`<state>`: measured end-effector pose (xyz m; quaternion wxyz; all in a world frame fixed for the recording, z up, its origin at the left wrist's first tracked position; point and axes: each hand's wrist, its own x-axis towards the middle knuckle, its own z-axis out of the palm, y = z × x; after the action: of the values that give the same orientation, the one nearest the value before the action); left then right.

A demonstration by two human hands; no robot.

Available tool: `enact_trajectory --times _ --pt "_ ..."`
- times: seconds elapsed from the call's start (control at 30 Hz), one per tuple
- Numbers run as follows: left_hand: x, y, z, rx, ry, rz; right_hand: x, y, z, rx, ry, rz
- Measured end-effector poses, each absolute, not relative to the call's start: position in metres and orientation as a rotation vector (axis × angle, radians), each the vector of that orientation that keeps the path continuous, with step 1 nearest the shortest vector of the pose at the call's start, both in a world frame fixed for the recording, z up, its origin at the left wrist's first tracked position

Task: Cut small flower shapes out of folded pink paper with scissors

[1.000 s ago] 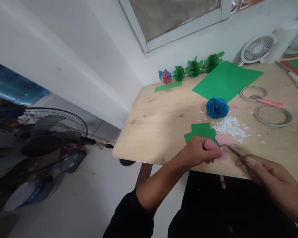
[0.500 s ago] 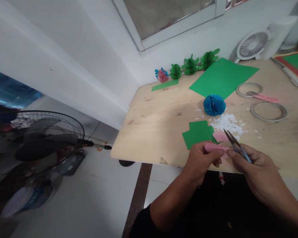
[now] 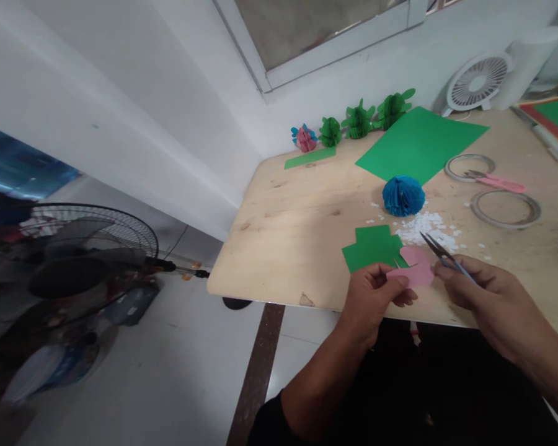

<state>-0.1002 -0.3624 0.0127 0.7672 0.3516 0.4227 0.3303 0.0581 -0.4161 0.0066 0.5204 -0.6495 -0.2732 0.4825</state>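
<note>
My left hand (image 3: 372, 296) pinches the left end of a curved pink paper piece (image 3: 421, 272) between thumb and fingers. My right hand (image 3: 481, 286) is closed around a pair of scissors (image 3: 446, 255), with the blades pointing up and left. Its fingertips meet or nearly meet the right edge of the pink paper. Under and behind the paper lies a cut piece of green paper (image 3: 374, 246). White paper bits (image 3: 430, 228) are scattered just beyond, and a blue honeycomb paper ball (image 3: 403, 196) sits behind them.
Two tape rolls (image 3: 506, 209) and pink-handled scissors (image 3: 500, 183) lie at the right. A large green sheet (image 3: 421, 144) is farther back. Several folded paper figures (image 3: 359, 121) line the wall near a small white fan (image 3: 478, 82). A standing fan (image 3: 93, 248) is left of the table (image 3: 279, 248).
The pink paper has opened out into a wide curve and shows more of its surface. My right hand has shifted slightly right with the scissors, and the view has moved a little.
</note>
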Motion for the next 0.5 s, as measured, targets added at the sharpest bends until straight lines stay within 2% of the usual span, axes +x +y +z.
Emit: enact_trajectory --times 0.17,0.5 --pt "-0.09 -0.368 0.011 0.615 0.947 0.839 0.044 -0.422 0.003 -1.515 -0.484 1.063" --pt "-0.09 -0.374 0.01 0.685 0.944 0.825 0.052 -0.417 0.003 -1.551 -0.682 1.175"
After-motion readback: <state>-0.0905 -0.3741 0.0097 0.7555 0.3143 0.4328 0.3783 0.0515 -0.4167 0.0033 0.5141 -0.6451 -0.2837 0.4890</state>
